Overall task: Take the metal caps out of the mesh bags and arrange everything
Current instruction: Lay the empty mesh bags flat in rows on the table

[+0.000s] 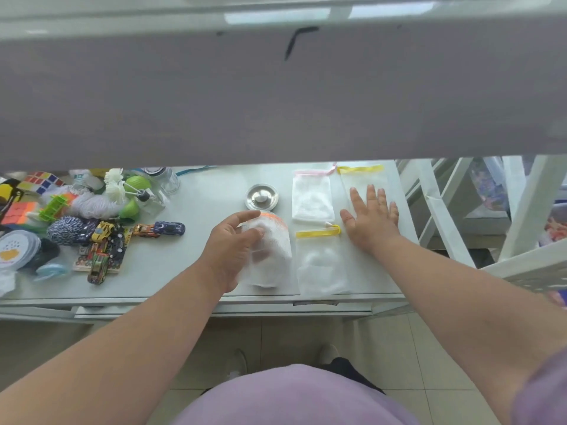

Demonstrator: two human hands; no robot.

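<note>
A round metal cap point(261, 196) lies bare on the white table point(196, 210). My left hand point(233, 243) grips a white mesh bag with an orange band point(273, 256) near the front edge; what is inside it is hidden. My right hand point(371, 219) lies flat, fingers spread, on a flat yellow-banded mesh bag point(363, 182) at the back right. A pink-banded bag point(312, 196) lies between that bag and the cap. Another yellow-banded bag point(322, 265) lies at the front, beside the orange-banded one.
The table's left side is crowded: toy cars point(107, 243), puzzle cubes point(18, 211), yarn balls point(69, 230), a glass jar point(162, 179), a round lid point(15, 250). A grey panel point(276, 96) hangs over the back. White frame bars point(441, 216) stand to the right.
</note>
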